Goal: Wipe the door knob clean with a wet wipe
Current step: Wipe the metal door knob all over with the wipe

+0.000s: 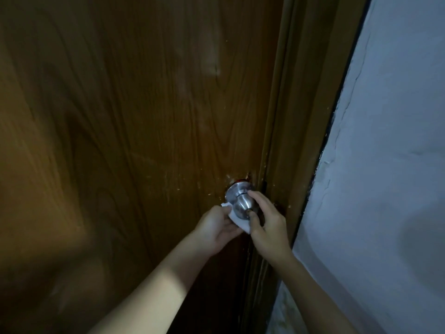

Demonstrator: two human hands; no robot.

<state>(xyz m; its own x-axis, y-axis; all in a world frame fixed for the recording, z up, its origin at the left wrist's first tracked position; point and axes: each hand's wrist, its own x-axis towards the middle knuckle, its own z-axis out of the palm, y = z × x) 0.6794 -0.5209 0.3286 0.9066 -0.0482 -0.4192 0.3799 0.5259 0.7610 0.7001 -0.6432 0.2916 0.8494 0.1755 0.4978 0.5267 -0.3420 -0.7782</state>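
Two bare forearms, no sleeves, bare hands (216, 227), no rings or watch visible

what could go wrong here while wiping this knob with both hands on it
1. The wet wipe sits under the door knob, pinched by the left hand; its loose corner may slip free mid-wipe.
2. The right hand has bare fingers on the knob's neck and keyhole end, so it could re-smudge metal already cleaned.
3. The scene is dim, so leftover grime on the rose plate may go unnoticed.
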